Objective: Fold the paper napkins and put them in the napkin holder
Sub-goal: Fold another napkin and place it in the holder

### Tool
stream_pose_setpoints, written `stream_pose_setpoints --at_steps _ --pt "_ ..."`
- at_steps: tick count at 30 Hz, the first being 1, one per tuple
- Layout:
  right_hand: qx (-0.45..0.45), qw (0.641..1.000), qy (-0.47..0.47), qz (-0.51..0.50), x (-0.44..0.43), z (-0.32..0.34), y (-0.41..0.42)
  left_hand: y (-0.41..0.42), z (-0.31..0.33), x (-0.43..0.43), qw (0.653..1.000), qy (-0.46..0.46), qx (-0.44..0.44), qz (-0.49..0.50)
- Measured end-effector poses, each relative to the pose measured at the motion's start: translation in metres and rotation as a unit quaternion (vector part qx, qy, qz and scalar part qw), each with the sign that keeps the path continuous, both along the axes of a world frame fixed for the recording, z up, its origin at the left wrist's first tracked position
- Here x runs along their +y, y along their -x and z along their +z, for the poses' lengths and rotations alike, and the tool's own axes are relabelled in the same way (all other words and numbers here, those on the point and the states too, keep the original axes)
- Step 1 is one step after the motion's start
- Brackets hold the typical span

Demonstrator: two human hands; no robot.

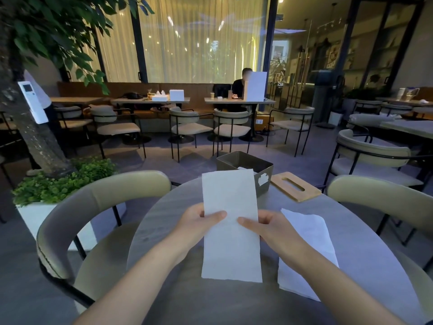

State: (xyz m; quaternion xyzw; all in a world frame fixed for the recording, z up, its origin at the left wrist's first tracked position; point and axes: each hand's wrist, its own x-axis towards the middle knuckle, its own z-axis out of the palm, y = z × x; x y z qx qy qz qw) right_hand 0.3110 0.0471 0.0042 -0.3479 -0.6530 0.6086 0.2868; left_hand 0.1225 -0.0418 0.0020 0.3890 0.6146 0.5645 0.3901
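A long white paper napkin (230, 242) is held flat above the round grey table (365, 259), its long side running away from me. My left hand (199, 222) pinches its left edge near the middle, thumb on top. My right hand (264, 225) pinches the right edge the same way. More white napkins (311, 252) lie on the table to the right, partly under my right forearm. The dark square napkin holder (243, 163) stands at the table's far edge, partly hidden by the held napkin, with something white inside it.
A wooden lid with a slot (295, 186) lies right of the holder. Padded chairs stand at the table's left (98, 207) and right (384, 198). A white planter with greenery (58, 184) is at the left. A person sits at a far table.
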Motion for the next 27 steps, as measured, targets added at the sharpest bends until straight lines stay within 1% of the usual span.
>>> stream_pose_setpoints --at_steps 5,11,16,21,24,25,26,27 --pt "0.007 1.0 -0.022 -0.014 0.002 0.001 0.001 -0.002 0.003 -0.01 0.998 0.027 -0.015 -0.048" --pt "0.042 0.998 -0.049 0.005 0.0 0.0 -0.003 0.004 -0.003 -0.017 0.991 -0.022 -0.106 -0.076" --pt "0.056 0.995 -0.082 0.029 -0.006 0.008 -0.005 0.005 -0.002 -0.016 0.99 -0.017 -0.113 -0.087" --pt "0.031 0.997 -0.051 0.042 -0.007 0.01 -0.007 0.008 -0.002 -0.016 0.996 -0.025 -0.068 -0.057" --pt "0.069 0.993 0.063 0.076 -0.006 0.012 -0.002 0.006 0.002 -0.016 0.996 -0.037 -0.067 -0.049" --pt "0.066 0.992 0.08 0.072 -0.007 0.012 -0.001 0.005 0.003 -0.016 0.996 -0.042 -0.065 -0.048" --pt "0.047 0.996 0.052 0.058 -0.006 0.01 0.0 0.004 0.004 -0.017 0.996 -0.046 -0.059 -0.046" --pt "0.016 0.999 -0.02 0.043 -0.005 0.007 0.0 0.003 0.005 -0.017 0.997 -0.049 -0.053 -0.037"
